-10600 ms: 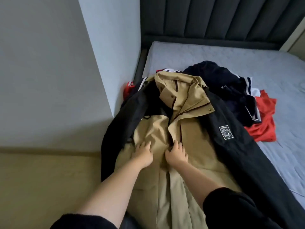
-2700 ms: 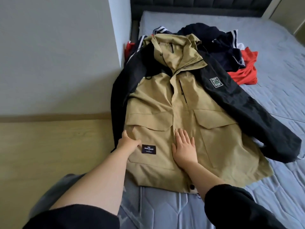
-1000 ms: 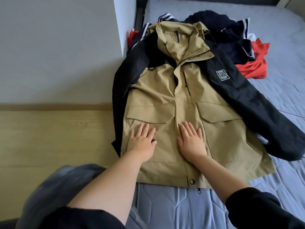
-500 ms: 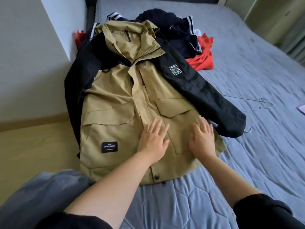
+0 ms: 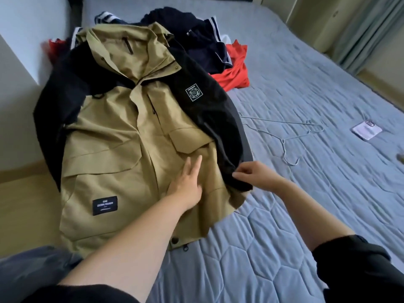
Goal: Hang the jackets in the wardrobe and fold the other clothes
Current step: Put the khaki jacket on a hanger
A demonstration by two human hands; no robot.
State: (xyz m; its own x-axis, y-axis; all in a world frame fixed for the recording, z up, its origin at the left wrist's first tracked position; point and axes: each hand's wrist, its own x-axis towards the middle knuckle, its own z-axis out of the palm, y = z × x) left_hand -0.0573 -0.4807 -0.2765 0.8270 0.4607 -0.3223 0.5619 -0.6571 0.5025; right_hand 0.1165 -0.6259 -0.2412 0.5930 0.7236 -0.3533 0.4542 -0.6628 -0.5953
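Jacket (image 5: 113, 149) is lying front-up on the bed (image 5: 273, 248); left hand (image 5: 188, 182) is pressing flat on it, right hand (image 5: 255, 174) is pinching its black cuff (image 5: 241, 186). Soft, light, likely slippery shell: shoulders are offering the surest hold.

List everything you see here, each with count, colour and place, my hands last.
jacket: one, khaki with black sleeves, spread on the bed
dark garment: one, navy with white stripes, behind the jacket
red garment: one, red, right of the dark garment
wire hangers: count unclear, silver, right of the jacket
phone: one, pale case, bed's far right
bed: one, grey-blue quilt, under everything
left hand: one, flat on the jacket
right hand: one, pinching the jacket's black cuff
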